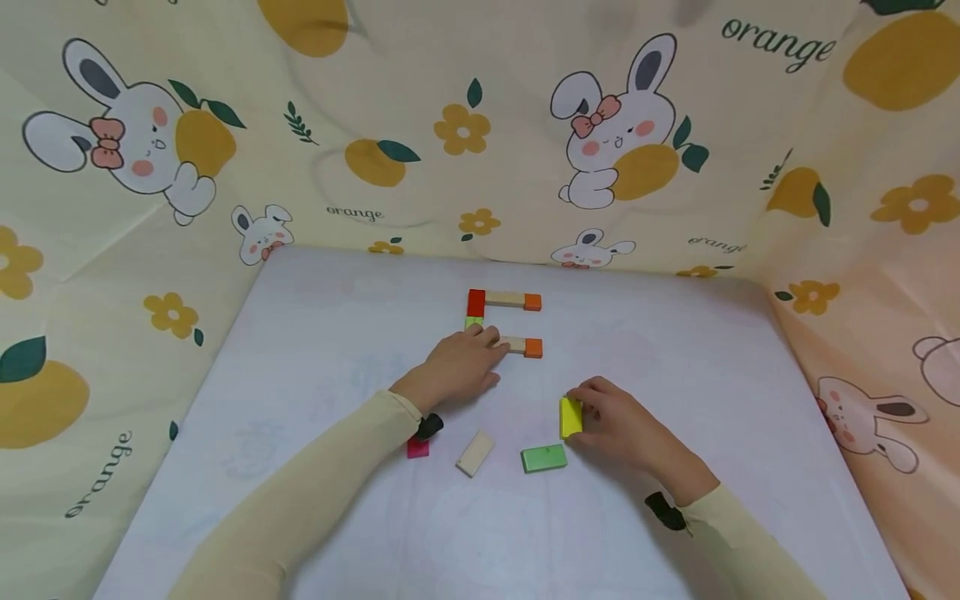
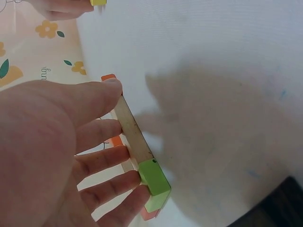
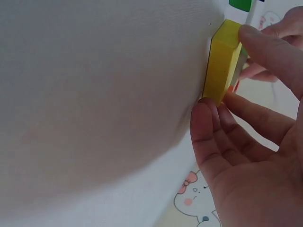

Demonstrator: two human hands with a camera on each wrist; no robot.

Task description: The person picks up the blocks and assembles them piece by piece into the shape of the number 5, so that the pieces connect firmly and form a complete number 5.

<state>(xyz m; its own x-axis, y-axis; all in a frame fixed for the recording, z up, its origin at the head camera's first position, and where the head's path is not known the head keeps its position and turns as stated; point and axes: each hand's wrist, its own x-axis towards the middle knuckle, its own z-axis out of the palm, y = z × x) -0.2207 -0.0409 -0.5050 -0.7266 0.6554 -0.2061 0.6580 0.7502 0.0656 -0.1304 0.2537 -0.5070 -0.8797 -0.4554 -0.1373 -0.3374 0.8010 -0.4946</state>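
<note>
My right hand point(image 1: 626, 429) pinches a yellow block point(image 1: 571, 417) between thumb and fingertips; in the right wrist view the yellow block point(image 3: 220, 64) stands between them by its ends. My left hand point(image 1: 461, 364) rests over a bracket-shaped row of blocks. In the left wrist view its fairly straight fingers touch the light green block point(image 2: 154, 183) and the plain wooden block point(image 2: 131, 130). A red block point(image 1: 476, 302), another wooden block point(image 1: 505, 298) and two orange blocks, one at the upper end point(image 1: 532, 302) and one at the lower point(image 1: 533, 348), make up the rest. The left hand partly hides the row.
On the white table point(image 1: 645, 342) nearer the body lie a green block point(image 1: 543, 458), a wooden block point(image 1: 475, 453) and a pink block point(image 1: 417, 448), partly covered by the left wrist. A rabbit-and-orange patterned cloth point(image 1: 420, 100) stands around the back and sides.
</note>
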